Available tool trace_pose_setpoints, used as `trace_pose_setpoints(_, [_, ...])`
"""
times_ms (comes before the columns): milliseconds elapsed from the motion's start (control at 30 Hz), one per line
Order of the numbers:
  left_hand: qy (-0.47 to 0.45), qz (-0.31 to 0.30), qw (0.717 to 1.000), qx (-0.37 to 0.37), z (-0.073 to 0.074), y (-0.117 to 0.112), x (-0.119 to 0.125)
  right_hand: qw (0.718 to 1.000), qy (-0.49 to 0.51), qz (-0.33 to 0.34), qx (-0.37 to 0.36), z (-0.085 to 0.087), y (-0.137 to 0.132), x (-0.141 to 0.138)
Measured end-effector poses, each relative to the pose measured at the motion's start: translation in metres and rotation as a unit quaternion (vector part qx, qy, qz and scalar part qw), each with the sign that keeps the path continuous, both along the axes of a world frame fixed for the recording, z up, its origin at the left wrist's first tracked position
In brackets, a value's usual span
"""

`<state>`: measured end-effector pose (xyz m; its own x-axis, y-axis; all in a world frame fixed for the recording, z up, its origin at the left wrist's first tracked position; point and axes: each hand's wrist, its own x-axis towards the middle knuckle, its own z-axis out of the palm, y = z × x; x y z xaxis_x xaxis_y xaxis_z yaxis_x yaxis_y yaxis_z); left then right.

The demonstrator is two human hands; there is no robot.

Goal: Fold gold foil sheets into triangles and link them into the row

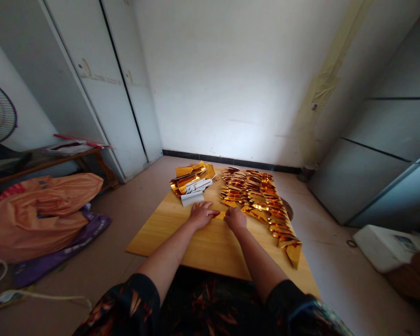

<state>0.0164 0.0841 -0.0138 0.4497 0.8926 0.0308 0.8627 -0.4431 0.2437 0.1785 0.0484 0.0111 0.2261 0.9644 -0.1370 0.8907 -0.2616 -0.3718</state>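
My left hand (201, 214) rests on the wooden board (157, 233), its fingers closed on one end of a small piece of gold foil paper (220, 215). The other end is pinched by my right hand (235, 218), curled with its knuckles up. Much of the piece is hidden by my fingers. To the right lie rows of folded gold foil pieces (255, 189), overlapping in long lines. Beyond my left hand is a loose heap of gold foil sheets (192, 175), with rolled white papers (199, 185) and a pale grey sheet (192, 199) at its near side.
A white wall (231, 84) stands behind the board. At left are a grey cabinet (101, 93), a low wooden bench (101, 168), an orange bag (38, 219) and a fan (0, 112). A grey refrigerator (371, 154) and a white box (388, 247) are at right.
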Motion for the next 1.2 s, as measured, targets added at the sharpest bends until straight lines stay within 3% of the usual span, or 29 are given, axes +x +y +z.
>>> trace_pose_setpoints(300, [0.004, -0.007, 1.000, 0.005, -0.001, -0.001, -0.001, 0.997, 0.031, 0.040, 0.055, -0.018, 0.002, 0.016])
trace_pose_setpoints(667, [0.007, -0.010, 1.000, 0.009, -0.003, 0.001, -0.002, 0.992, 0.079, 0.047, 0.081, -0.022, 0.000, 0.027])
trace_pose_setpoints(867, [-0.004, -0.007, 1.000, 0.018, -0.008, 0.002, -0.003, 0.980, 0.063, 0.030, 0.186, -0.035, -0.011, 0.041])
trace_pose_setpoints(933, [-0.007, -0.008, 1.000, 0.024, -0.009, 0.002, -0.003, 0.964, 0.062, 0.066, 0.251, -0.039, -0.014, 0.041])
trace_pose_setpoints(1033, [-0.006, -0.010, 0.999, 0.040, -0.012, 0.002, -0.003, 0.931, 0.035, 0.184, 0.314, -0.041, -0.017, 0.028])
trace_pose_setpoints(1100, [-0.004, -0.009, 0.999, 0.048, -0.013, 0.002, -0.003, 0.923, -0.004, 0.234, 0.305, -0.038, -0.020, 0.013])
trace_pose_setpoints(1200, [-0.004, -0.007, 0.999, 0.044, -0.013, 0.002, -0.003, 0.933, -0.062, 0.253, 0.246, -0.031, -0.027, -0.006])
